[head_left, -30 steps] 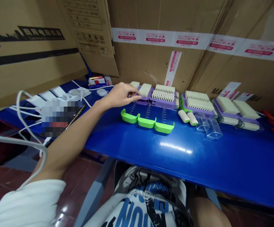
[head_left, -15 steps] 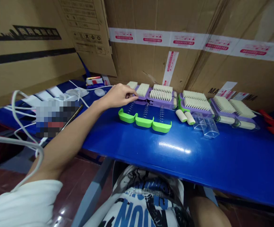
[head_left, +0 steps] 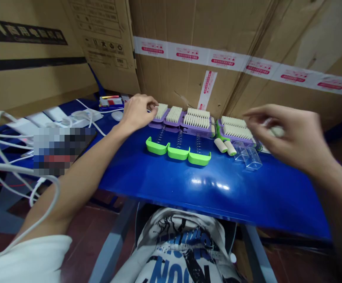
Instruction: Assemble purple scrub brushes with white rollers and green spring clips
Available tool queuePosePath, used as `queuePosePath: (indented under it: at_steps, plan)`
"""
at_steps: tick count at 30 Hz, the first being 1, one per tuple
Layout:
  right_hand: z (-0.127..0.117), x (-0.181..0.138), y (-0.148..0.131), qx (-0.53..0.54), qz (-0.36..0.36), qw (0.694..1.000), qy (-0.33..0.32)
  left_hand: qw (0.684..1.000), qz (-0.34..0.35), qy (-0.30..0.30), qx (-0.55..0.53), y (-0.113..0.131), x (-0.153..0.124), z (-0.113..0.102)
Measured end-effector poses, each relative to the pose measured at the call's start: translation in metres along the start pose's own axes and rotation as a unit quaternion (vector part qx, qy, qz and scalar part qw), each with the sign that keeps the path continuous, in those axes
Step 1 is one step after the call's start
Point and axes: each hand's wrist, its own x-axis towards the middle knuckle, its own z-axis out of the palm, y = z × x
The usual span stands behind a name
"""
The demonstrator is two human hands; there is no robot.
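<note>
Head view shows me the right hand (head_left: 295, 133) newly joining the left hand (head_left: 138, 111) near the bristle brushes (head_left: 197, 118) for two-handed work, both hands' fingers (head_left: 267, 111) half-curled, any hold unclear.

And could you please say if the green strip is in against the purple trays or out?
Out: springs and blue table show between the green strip and purple trays.

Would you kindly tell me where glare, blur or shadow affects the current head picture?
In the head view, a white glare patch shines on the glossy blue tabletop; in the same view, the bare right hand looks blurred, its forearm darkening toward the corner, while the bare left hand looks sharper.
</note>
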Motion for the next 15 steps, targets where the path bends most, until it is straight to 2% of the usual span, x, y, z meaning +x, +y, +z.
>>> queuePosePath:
  at_steps: [3,5,7,10,15]
  plan:
    - [0.034,0.062,0.004,-0.031,-0.041,0.996,-0.079,0.998,-0.059,-0.031,-0.005,-0.011,0.002,0.012]
    - [0.064,0.105,0.006,-0.021,-0.039,0.987,-0.153,0.992,-0.103,-0.066,-0.013,-0.013,0.001,0.018]
    - [0.090,0.134,0.004,-0.006,-0.028,0.980,-0.195,0.985,-0.132,-0.111,-0.019,-0.011,0.000,0.022]
    - [0.114,0.147,-0.002,-0.008,-0.009,0.981,-0.196,0.979,-0.134,-0.152,-0.015,-0.006,-0.001,0.024]
    - [0.125,0.142,-0.005,-0.007,0.000,0.982,-0.191,0.979,-0.128,-0.161,0.000,-0.004,-0.003,0.025]
